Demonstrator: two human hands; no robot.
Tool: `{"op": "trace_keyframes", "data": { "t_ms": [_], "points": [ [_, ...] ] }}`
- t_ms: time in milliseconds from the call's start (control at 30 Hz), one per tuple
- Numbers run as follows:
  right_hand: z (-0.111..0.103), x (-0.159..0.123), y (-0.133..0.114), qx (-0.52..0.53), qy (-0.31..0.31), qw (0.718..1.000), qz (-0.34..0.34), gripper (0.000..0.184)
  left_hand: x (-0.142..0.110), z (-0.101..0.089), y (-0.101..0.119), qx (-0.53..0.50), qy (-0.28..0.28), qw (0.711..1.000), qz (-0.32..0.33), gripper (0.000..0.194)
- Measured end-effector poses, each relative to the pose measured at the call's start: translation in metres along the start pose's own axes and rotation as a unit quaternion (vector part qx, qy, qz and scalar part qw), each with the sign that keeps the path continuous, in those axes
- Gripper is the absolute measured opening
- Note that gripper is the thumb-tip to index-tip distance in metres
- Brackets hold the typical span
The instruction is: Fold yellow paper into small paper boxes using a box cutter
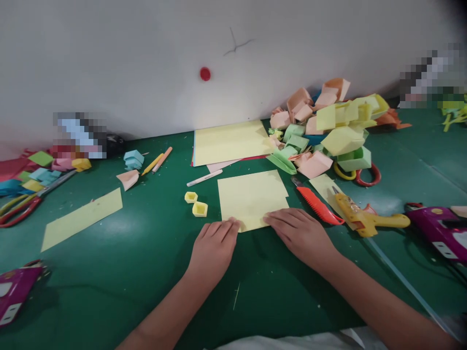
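A pale yellow sheet of paper point(251, 194) lies in front of me on the green tabletop, with a small step in its right edge that looks like a fold. My left hand point(217, 243) grips its near left corner, fingers together and thumb hidden. At the near right part of the same sheet, my right hand point(301, 233) presses down with its fingers close together, the thumb out of sight. Two small yellow folded paper cups point(200, 209) sit left of the sheet. Beyond them lies a white pen point(204, 178).
To the right are a red utility knife point(319, 204), a yellow glue gun point(365, 214) with its cord, and red-handled scissors point(368, 175). Folded paper pieces point(343, 116) are heaped behind. A paper stack point(229, 143) leans near the wall. Leftward lie a paper strip point(83, 218) and scissors point(25, 209).
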State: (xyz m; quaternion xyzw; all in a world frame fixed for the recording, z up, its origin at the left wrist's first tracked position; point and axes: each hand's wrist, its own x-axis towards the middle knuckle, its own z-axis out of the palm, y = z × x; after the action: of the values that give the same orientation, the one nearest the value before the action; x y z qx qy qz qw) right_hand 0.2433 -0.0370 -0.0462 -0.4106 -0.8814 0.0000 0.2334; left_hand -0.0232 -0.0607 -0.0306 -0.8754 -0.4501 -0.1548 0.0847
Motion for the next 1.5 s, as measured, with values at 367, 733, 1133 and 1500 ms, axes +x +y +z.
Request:
{"op": "trace_keyframes", "data": {
  "t_ms": [367, 733, 1133, 1500],
  "points": [
    [-0.006, 0.008, -0.008, 0.039, 0.007, 0.999, 0.035, 0.035, 0.01, -0.002, 0.003, -0.078, -0.017, 0.993, -0.087, 0.044],
    [-0.004, 0.006, 0.001, 0.073, 0.039, 0.996, 0.015, 0.022, 0.008, 0.0, -0.011, -0.121, 0.02, 0.991, -0.05, 0.02],
    [-0.001, 0.022, 0.01, 0.137, -0.029, 0.985, 0.096, 0.024, 0.017, 0.002, -0.022, -0.198, -0.011, 0.971, -0.135, 0.021],
    [0.012, 0.034, 0.011, 0.096, 0.004, 0.988, 0.119, 0.023, 0.013, 0.008, -0.013, -0.05, 0.049, 0.997, -0.018, 0.033]
  ]
}}
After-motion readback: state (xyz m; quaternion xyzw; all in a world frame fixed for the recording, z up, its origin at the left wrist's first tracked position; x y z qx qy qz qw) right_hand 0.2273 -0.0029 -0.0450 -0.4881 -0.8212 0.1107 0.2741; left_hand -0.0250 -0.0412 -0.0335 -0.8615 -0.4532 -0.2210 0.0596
